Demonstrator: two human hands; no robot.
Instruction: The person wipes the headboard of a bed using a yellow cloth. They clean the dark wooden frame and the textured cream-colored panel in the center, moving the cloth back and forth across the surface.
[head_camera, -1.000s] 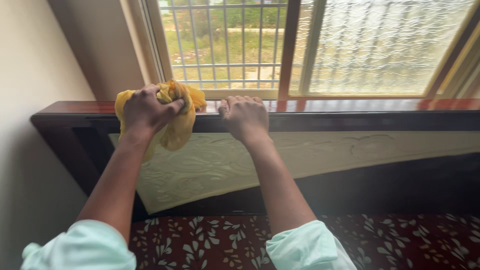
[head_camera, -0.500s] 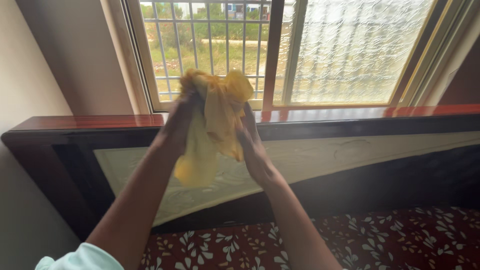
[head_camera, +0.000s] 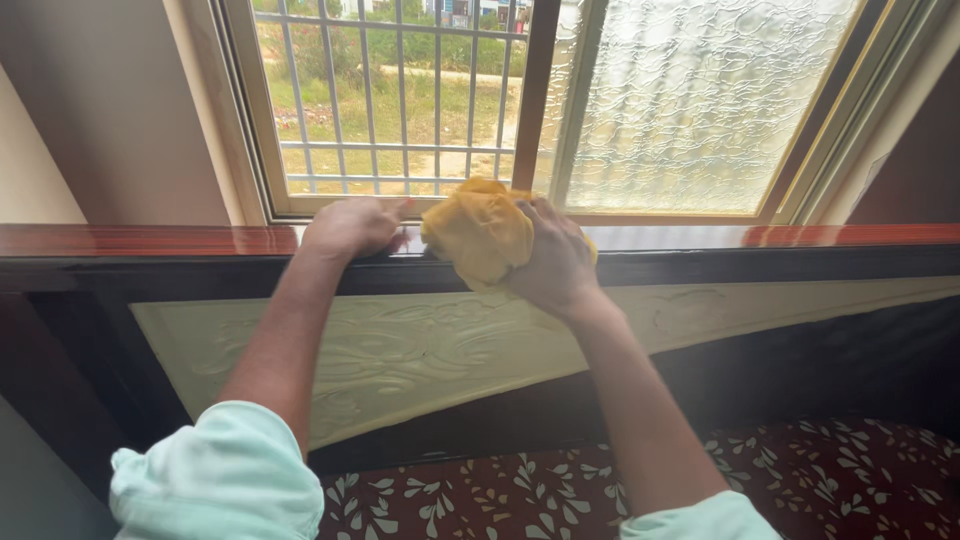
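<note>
My right hand (head_camera: 555, 262) grips a bunched yellow cloth (head_camera: 478, 232) and presses it against the glossy red-brown top edge of a wooden headboard (head_camera: 150, 242), near its middle. My left hand (head_camera: 352, 225) rests palm down on that same ledge just left of the cloth, fingers closed over the edge and holding nothing loose. Both forearms reach up from pale mint sleeves (head_camera: 215, 478).
Behind the ledge is a window: a barred clear pane (head_camera: 400, 100) on the left, a frosted patterned pane (head_camera: 700, 100) on the right. The headboard has a cream embossed panel (head_camera: 420, 350). Below lies dark red bedding with a white leaf print (head_camera: 830, 480). Beige wall at left.
The cloth passed from my left hand to my right hand. It was lifted between both hands, then brought down onto the ledge. My left hand now rests on the ledge.
</note>
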